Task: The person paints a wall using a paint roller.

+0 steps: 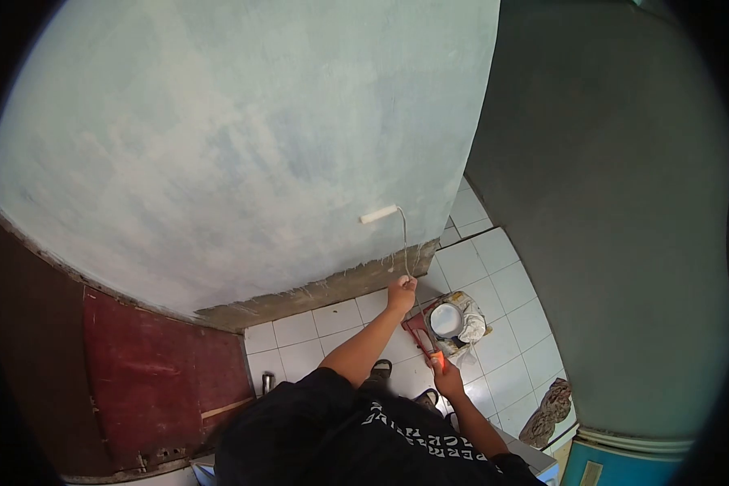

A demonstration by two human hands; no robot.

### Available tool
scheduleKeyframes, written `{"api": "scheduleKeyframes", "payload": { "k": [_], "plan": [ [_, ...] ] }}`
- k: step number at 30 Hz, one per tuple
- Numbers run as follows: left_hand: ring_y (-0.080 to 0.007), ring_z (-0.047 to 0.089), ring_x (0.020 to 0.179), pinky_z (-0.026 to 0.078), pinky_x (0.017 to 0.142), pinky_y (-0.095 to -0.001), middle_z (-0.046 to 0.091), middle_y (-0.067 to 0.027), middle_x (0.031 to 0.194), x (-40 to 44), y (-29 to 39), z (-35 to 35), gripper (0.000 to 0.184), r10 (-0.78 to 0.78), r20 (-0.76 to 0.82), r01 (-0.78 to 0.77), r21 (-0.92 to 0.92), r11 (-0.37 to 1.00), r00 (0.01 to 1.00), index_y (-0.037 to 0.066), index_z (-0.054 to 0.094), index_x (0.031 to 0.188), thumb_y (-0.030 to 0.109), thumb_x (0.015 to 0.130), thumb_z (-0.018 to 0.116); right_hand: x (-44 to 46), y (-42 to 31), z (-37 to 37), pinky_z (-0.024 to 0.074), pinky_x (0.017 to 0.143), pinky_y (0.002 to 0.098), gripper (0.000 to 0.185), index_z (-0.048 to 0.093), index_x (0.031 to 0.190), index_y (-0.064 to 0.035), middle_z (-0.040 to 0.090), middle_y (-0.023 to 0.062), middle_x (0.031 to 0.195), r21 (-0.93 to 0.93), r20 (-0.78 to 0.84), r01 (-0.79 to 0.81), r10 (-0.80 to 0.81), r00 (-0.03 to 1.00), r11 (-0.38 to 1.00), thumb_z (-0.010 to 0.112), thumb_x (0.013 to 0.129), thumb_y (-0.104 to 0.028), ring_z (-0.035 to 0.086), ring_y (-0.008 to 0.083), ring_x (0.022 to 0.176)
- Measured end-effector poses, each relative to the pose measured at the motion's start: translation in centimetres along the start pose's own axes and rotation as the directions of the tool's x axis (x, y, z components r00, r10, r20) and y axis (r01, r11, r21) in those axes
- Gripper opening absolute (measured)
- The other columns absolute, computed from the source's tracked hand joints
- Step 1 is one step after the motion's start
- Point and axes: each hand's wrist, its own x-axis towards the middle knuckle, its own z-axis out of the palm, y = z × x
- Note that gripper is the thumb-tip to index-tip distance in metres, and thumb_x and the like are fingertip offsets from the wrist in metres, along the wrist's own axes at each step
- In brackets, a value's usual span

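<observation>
A paint roller with a white sleeve (378, 215) is in front of the pale wall (243, 138); I cannot tell whether the sleeve touches it. My left hand (402, 293) is closed around the roller's thin metal rod, below the bend. Lower down, my right hand (447, 379) grips the orange handle (438, 359). Just right of the rod, a bucket of white paint (446, 321) stands on a small red stool (417, 330). A crumpled white cloth or bag (472, 324) lies beside the bucket.
White floor tiles (502, 308) run below the wall, whose bottom strip (332, 292) is bare and brownish. A dark red panel (162, 373) stands at left, a grey wall (607, 219) at right. A patterned cloth bundle (547, 413) lies near a blue cabinet (624, 468).
</observation>
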Motion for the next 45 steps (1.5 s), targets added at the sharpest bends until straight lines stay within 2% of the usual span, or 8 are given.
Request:
{"api": "scheduleKeyframes", "payload": {
  "k": [11,15,23,28,33,35,38,45],
  "plan": [
    [-0.0238,0.056,0.111,0.043,0.098,-0.0344,0.060,-0.0130,0.111,-3.7,27.5,-7.0,0.030,0.515,-0.082,-0.516,0.015,0.857,0.853,0.003,0.069,0.111,0.030,0.102,0.059,0.0,-15.0,-6.1,0.0509,0.080,0.0353,0.042,0.063,0.121,-0.0012,0.071,0.0135,0.093,0.341,-0.042,0.264,-0.266,0.963,0.902,0.050,0.105,-0.037,0.068,0.0211,0.088],
    [-0.0249,0.059,0.103,0.047,0.092,-0.0360,0.062,-0.0123,0.107,-2.3,38.3,-8.5,0.031,0.797,-0.156,-0.798,0.074,0.598,0.583,0.003,0.069,0.108,0.032,0.101,0.060,0.3,-24.2,-11.8,0.0473,0.067,0.0329,0.043,0.062,0.121,-0.0011,0.059,0.0043,0.079,0.328,-0.091,0.348,-0.337,0.937,0.878,0.047,0.106,-0.039,0.058,0.0149,0.073],
    [-0.0199,0.057,0.095,0.046,0.088,-0.0340,0.062,-0.0087,0.097,-4.0,57.9,-11.9,0.033,0.791,-0.177,-0.809,-0.066,0.584,0.585,0.003,0.067,0.108,0.032,0.102,0.053,-0.3,-39.7,-19.7,0.0407,0.056,0.0269,0.046,0.051,0.091,-0.0056,0.045,-0.0018,0.070,0.448,-0.151,0.504,-0.493,0.857,0.739,0.044,0.106,-0.048,0.045,0.0081,0.061],
    [-0.0209,0.057,0.084,0.046,0.081,-0.0334,0.059,-0.0096,0.083,-1.1,52.4,-11.6,0.033,0.888,-0.144,-0.893,0.049,0.448,0.437,0.003,0.064,0.100,0.035,0.102,0.055,2.4,-35.2,-15.7,0.0456,0.063,0.0300,0.052,0.059,0.127,-0.0018,0.054,0.0014,0.079,0.411,-0.171,0.538,-0.517,0.838,0.736,0.044,0.106,-0.047,0.051,0.0119,0.066],
    [-0.0309,0.065,0.101,0.049,0.089,-0.0399,0.067,-0.0185,0.104,1.2,33.4,-9.3,0.031,0.796,0.037,-0.790,0.152,0.594,0.605,0.004,0.065,0.114,0.032,0.102,0.056,4.0,-21.2,-8.3,0.0503,0.081,0.0381,0.047,0.059,0.127,-0.0008,0.067,0.0132,0.091,0.193,-0.228,0.557,-0.516,0.826,0.808,0.044,0.106,-0.040,0.066,0.0235,0.088],
    [-0.0313,0.065,0.102,0.050,0.089,-0.0405,0.067,-0.0184,0.106,0.1,25.9,-8.0,0.032,0.643,0.072,-0.643,0.201,0.739,0.762,0.004,0.067,0.115,0.032,0.102,0.057,4.1,-14.5,-5.7,0.0500,0.082,0.0369,0.043,0.060,0.123,-0.0008,0.067,0.0118,0.091,0.252,-0.024,0.293,-0.296,0.955,0.922,0.047,0.106,-0.037,0.066,0.0219,0.089],
    [-0.0301,0.064,0.099,0.050,0.089,-0.0397,0.067,-0.0174,0.106,-0.7,18.0,-6.3,0.031,0.527,0.084,-0.533,0.201,0.822,0.846,0.004,0.068,0.113,0.031,0.102,0.058,2.9,-9.0,-2.5,0.0482,0.065,0.0326,0.044,0.059,0.123,-0.0030,0.058,0.0034,0.074,0.278,-0.089,0.424,-0.417,0.905,0.862,0.044,0.106,-0.040,0.057,0.0123,0.068],
    [-0.0266,0.064,0.096,0.049,0.088,-0.0366,0.066,-0.0152,0.102,-0.5,23.5,-7.1,0.030,0.680,-0.032,-0.675,0.094,0.732,0.733,0.003,0.069,0.109,0.030,0.101,0.059,2.0,-14.5,-4.7,0.0477,0.067,0.0277,0.039,0.059,0.121,-0.0012,0.057,0.0017,0.077,0.361,-0.096,0.421,-0.416,0.904,0.832,0.049,0.106,-0.036,0.056,0.0115,0.069]
  ]
}}
